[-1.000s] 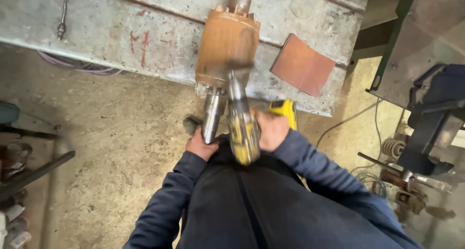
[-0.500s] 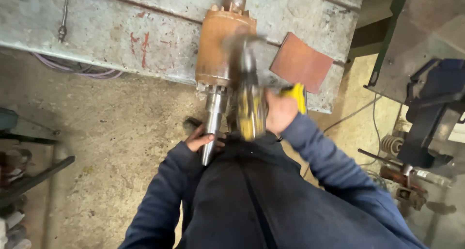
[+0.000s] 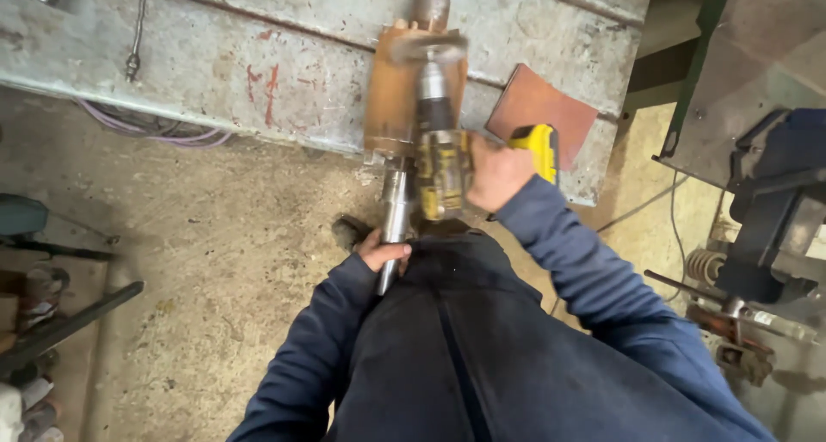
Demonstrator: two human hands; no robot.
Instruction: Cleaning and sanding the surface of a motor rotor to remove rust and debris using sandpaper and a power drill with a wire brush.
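Power tool on the rusty cylinder at my steel bench

The grey workbench [image 3: 258, 55] carries the rusty cylinder [image 3: 391, 98] at its edge; its steel shaft [image 3: 394, 218] hangs toward me; my right hand [image 3: 495, 171] is closed around the yellow power tool [image 3: 440, 171]; my left hand [image 3: 383, 254] is wrapped around the shaft's lower end.

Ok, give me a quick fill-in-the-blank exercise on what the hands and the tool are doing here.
1. The right hand grips a cordless power tool coloured black and ____.
2. The left hand holds the ____ shaft that sticks out below the rusty orange part.
3. The tool's spinning wheel sits against the rusty part, which lies on the grey metal ____.

Missing words: yellow; steel; table
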